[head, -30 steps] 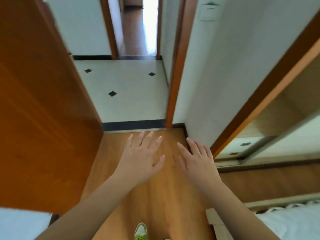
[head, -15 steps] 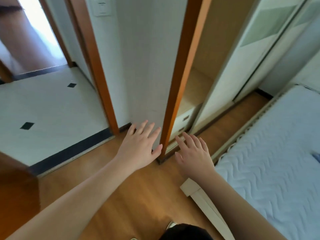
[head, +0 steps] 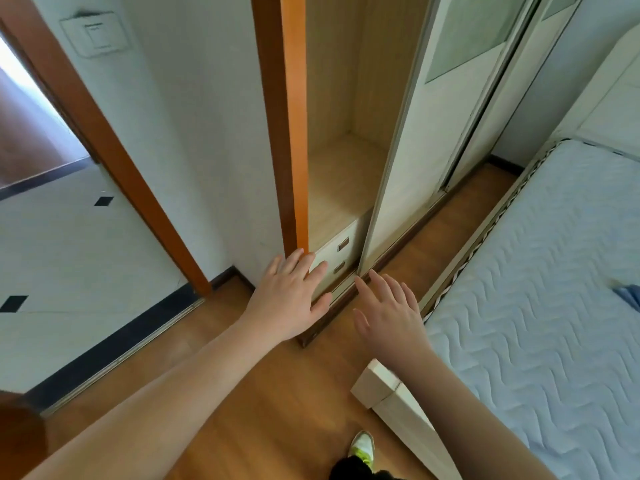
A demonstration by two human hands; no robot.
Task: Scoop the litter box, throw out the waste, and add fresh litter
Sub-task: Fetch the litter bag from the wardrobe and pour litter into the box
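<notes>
Reaching forward, left hand (head: 290,297), right hand (head: 388,317), palms down, empty

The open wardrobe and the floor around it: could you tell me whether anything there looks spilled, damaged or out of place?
Nothing stands out. The light wooden wardrobe is open and bare inside, its drawers shut, the wooden floor clean; both hands are empty.

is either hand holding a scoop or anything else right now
No, the left hand and right hand are both spread open and empty in front of the open wardrobe.
</notes>
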